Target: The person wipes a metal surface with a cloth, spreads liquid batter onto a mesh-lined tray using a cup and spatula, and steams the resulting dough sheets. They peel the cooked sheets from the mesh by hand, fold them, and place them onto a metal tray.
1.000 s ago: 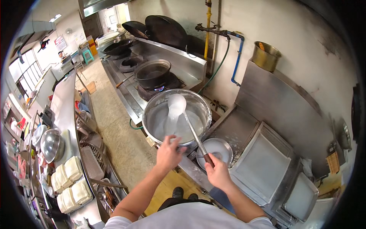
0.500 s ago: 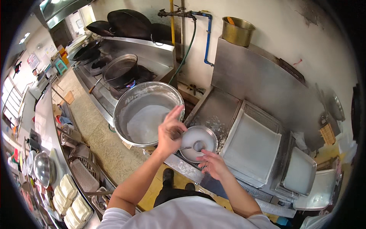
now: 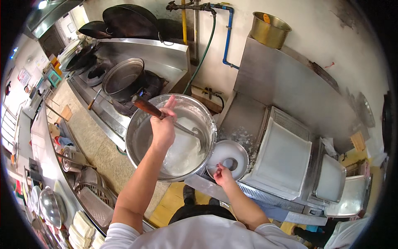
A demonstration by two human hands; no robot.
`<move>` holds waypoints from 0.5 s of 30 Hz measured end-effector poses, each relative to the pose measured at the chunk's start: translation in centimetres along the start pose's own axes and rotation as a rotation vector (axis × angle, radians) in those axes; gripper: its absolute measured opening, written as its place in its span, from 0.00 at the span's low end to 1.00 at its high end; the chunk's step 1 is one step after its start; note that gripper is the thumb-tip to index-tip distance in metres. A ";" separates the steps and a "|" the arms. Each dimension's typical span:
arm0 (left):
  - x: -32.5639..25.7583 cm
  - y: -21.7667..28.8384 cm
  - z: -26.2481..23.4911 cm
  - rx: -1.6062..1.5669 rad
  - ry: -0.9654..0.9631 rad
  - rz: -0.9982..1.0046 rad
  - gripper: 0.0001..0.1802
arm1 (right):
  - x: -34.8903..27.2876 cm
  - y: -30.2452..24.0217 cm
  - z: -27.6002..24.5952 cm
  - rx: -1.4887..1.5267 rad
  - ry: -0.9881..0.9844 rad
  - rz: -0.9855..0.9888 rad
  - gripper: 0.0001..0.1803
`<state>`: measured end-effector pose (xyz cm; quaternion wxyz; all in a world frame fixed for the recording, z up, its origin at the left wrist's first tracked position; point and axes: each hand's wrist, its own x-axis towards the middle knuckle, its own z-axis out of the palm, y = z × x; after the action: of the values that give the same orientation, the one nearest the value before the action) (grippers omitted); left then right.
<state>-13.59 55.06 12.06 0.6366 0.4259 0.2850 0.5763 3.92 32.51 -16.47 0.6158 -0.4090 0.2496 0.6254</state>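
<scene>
My left hand (image 3: 162, 129) is closed around a tool with a wooden handle (image 3: 148, 107) and a metal shaft, tilted over a large metal basin (image 3: 129, 141). The tool's lower end reaches the thick white liquid (image 3: 182, 155) in the basin; its shape is hard to make out. Right of the basin is a smaller round metal bowl (image 3: 246, 159) of white liquid, with a small round metal cup (image 3: 230, 164) in it. At this bowl's near edge my right hand (image 3: 224, 175) pinches what looks like the small cup's thin handle.
A dark pot (image 3: 123, 81) sits on the lit stove at the back left, woks (image 3: 130, 23) leaning behind. To the right are a cloth-covered steamer tray (image 3: 282, 159) and another tray (image 3: 330, 178). A brass-coloured pot (image 3: 270, 33) tops the ledge. Another person's sleeve (image 3: 352, 232) shows at lower right.
My left hand has moved left over the basin and now grips the wooden-handled tool. My right hand has closed from spread fingers into a pinch at the smaller bowl.
</scene>
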 end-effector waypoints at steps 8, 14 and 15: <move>3.9 0.1 -7.1 0.053 -0.058 0.103 0.17 | -5.4 -1.5 3.3 -0.249 0.211 -0.364 0.05; 2.8 2.5 -11.0 0.118 -0.005 0.116 0.16 | -16.3 -5.4 14.5 -0.734 -0.017 -0.767 0.10; 2.3 3.1 -11.6 0.127 0.011 0.106 0.17 | -17.9 -5.8 17.0 -0.905 -0.093 -0.811 0.10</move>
<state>-24.64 59.75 9.58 0.5753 0.4766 0.3015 0.5925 4.40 36.89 8.46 0.5800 -0.6651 -0.2438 0.4022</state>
